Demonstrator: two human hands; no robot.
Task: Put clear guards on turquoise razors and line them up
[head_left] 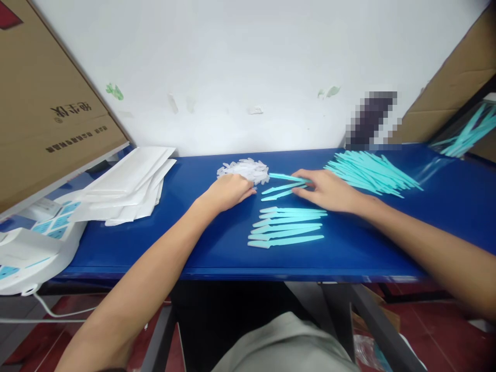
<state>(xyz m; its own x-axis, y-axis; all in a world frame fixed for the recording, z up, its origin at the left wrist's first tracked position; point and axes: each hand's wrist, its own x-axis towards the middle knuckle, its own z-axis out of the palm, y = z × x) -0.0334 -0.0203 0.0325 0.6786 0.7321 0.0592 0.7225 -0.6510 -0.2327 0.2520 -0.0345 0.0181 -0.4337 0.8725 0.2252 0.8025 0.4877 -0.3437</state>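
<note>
My left hand [231, 191] is at the near edge of a heap of small translucent white caps [248, 169]. Its fingers are curled under, and what they pinch is hidden. My right hand [325, 188] has its thumb and fingers around the handle ends of a few teal eyebrow razors [284, 188], which lie fanned out, tips pointing left. Closer to me, a row of several teal eyebrow razors [289, 227] lies flat, some with pale tips at the left end. Behind my right hand is a large pile of similar razors [372, 173].
White envelopes or pouches [127, 178] are stacked on the blue table [217, 253] at left, beside a white device with blue panels [42, 248]. Cardboard [50, 93] stands at far left. More teal razors [470, 129] sit in a clear bag at far right. A white wall [232, 67] borders the back.
</note>
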